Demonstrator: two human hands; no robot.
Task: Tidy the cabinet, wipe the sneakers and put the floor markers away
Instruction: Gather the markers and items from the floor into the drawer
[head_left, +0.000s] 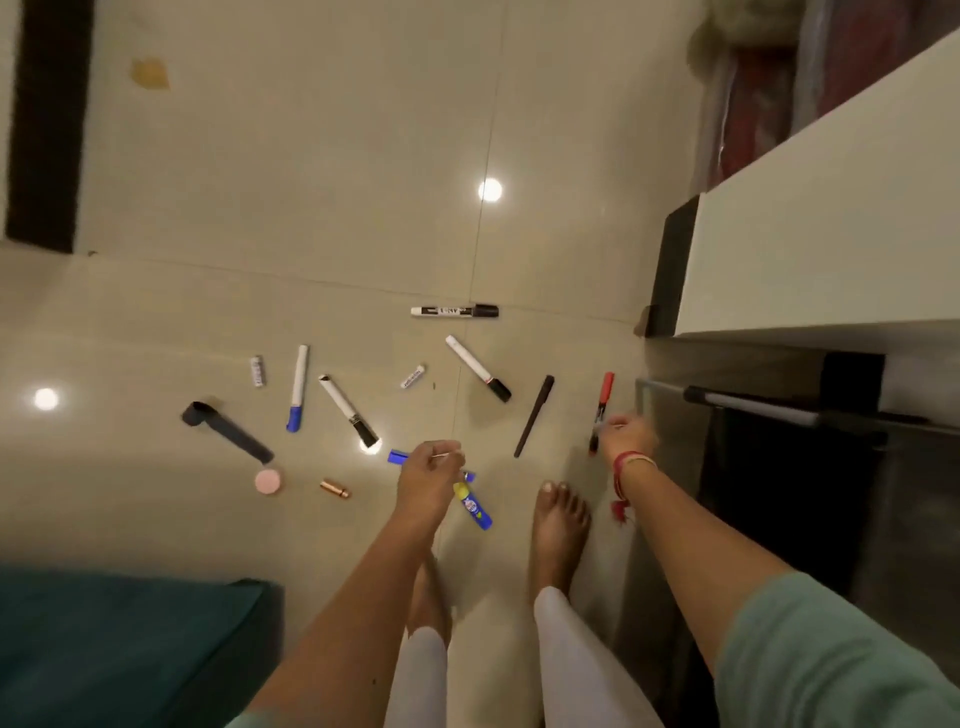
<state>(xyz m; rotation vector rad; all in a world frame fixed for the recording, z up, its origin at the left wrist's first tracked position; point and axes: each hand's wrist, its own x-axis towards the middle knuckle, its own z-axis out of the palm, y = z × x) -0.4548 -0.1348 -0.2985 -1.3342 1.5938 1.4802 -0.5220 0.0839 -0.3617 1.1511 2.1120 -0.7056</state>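
Several markers lie scattered on a glossy tiled floor (311, 182), seen from above past bare feet (561, 525). The left hand (431, 470) curls over a blue marker (397, 457); whether it grips it cannot be told. The right hand (626, 434), blurred, pinches the lower part of a red marker (605, 395) near the floor's right edge, just beside a white cabinet (831, 234). A black pen (534, 415) lies between the hands. A blue and yellow glue stick (475, 506) lies just beside the left hand. Farther off lies a black-capped marker (454, 311), its printed label too blurred to read. A teal cushion (130, 639) fills the near left corner.
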